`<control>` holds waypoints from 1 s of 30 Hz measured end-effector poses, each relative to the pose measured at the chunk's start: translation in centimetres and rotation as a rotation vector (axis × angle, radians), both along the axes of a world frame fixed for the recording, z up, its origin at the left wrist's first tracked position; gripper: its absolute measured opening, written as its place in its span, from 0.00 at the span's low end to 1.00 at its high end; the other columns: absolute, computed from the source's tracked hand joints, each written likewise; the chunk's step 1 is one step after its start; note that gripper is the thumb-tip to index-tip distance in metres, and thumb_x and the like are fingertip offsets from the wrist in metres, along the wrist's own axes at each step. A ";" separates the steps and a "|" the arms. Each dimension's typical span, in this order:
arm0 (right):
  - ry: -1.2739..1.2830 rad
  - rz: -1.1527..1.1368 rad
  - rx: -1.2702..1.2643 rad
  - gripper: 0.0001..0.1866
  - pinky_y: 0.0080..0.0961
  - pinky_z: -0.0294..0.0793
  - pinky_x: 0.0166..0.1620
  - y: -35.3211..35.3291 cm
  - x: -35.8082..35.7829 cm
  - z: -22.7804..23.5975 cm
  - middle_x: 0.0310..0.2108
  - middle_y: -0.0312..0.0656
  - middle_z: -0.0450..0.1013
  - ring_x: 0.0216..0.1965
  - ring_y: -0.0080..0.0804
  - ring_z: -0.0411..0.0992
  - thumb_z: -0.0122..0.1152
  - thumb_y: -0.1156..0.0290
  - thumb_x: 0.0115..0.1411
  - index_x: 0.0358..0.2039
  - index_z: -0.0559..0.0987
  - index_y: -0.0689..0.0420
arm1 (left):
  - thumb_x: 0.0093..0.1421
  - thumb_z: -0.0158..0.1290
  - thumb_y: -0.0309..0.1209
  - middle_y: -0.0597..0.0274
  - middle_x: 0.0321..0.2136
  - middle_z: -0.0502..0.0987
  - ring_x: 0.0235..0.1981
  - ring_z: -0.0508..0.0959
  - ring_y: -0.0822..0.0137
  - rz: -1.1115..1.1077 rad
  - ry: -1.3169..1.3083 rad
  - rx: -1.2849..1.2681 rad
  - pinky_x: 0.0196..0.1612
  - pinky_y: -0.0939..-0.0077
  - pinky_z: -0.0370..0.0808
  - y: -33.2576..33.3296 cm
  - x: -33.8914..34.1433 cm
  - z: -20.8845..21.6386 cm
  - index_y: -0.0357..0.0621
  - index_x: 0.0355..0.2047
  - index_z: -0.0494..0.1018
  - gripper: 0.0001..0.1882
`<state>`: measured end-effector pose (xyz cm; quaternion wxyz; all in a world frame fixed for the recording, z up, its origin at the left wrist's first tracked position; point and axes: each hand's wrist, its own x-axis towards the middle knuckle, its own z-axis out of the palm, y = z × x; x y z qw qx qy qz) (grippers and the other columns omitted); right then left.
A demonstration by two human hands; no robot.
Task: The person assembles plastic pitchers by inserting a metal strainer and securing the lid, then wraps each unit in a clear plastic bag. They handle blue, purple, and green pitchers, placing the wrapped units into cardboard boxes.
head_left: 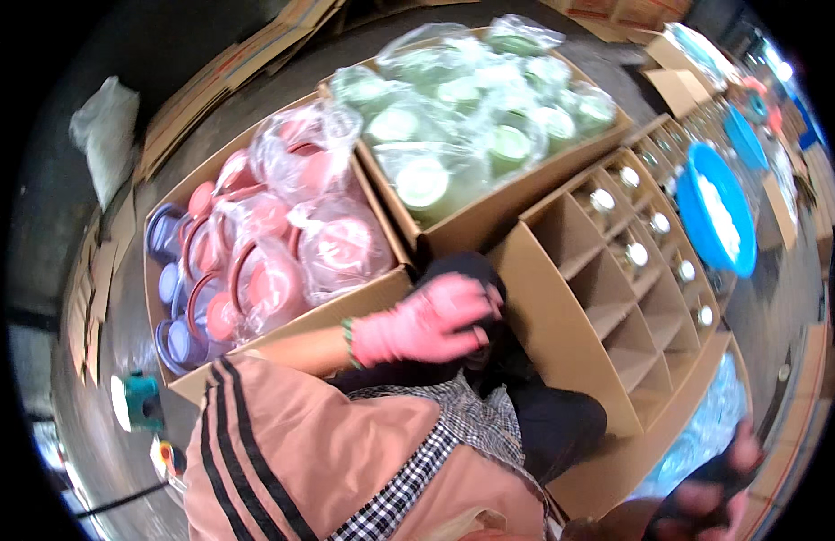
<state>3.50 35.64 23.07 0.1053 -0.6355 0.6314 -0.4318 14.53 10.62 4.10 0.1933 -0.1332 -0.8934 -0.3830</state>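
My left hand (426,317), in a pink glove, lies over my dark-clad knee with its fingers loosely bent and apart. Nothing shows in it. It is beside the near corner of a carton of pink lidded containers (345,248), several wrapped in clear plastic. My right hand (710,491) is at the lower right, partly in a dark covering and smeared by motion. Near it is an open carton holding bluish clear plastic (706,428). Between my hands stands a divided carton (561,334), with capped glass jars (635,254) in several far and right compartments.
Purple containers (185,338) fill the left carton's side. Behind stands a carton of bagged green containers (422,183). Blue basins (701,234) are at the right. Flattened cardboard (205,95), a white sack (106,135) and a green-and-white object (140,403) lie at the left.
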 end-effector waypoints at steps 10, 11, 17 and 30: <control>0.718 -0.525 1.004 0.25 0.42 0.58 0.49 -2.1 -4.6 -14.6 0.40 0.52 0.64 0.45 0.53 0.59 0.60 0.58 0.43 0.36 0.68 0.64 | 0.48 0.49 0.48 0.35 0.52 0.51 0.50 0.54 0.33 0.888 -0.637 -0.358 0.51 0.45 0.54 -11.0 8.3 -5.8 0.37 0.49 0.57 0.34; 0.596 -0.530 1.057 0.25 0.41 0.58 0.49 -0.7 -4.6 -16.5 0.39 0.52 0.64 0.45 0.52 0.60 0.61 0.57 0.43 0.36 0.69 0.64 | 0.47 0.50 0.47 0.36 0.52 0.51 0.50 0.56 0.35 0.846 -0.565 -0.358 0.50 0.46 0.55 -11.2 8.0 -5.9 0.38 0.49 0.58 0.34; 0.336 -0.539 0.949 0.32 0.40 0.57 0.52 -1.3 -3.8 -20.6 0.49 0.55 0.59 0.49 0.53 0.58 0.60 0.59 0.45 0.47 0.64 0.62 | 0.42 0.56 0.45 0.41 0.47 0.61 0.47 0.63 0.46 1.155 -0.586 -0.524 0.49 0.56 0.60 -16.6 14.1 1.5 0.36 0.44 0.62 0.33; 0.576 -0.422 0.877 0.28 0.48 0.52 0.54 -5.9 -3.5 -25.2 0.42 0.51 0.65 0.48 0.49 0.60 0.53 0.50 0.49 0.40 0.70 0.62 | 0.46 0.53 0.30 0.55 0.36 0.72 0.36 0.71 0.66 1.224 -0.322 0.239 0.40 0.74 0.67 -16.0 22.5 11.0 0.34 0.41 0.68 0.20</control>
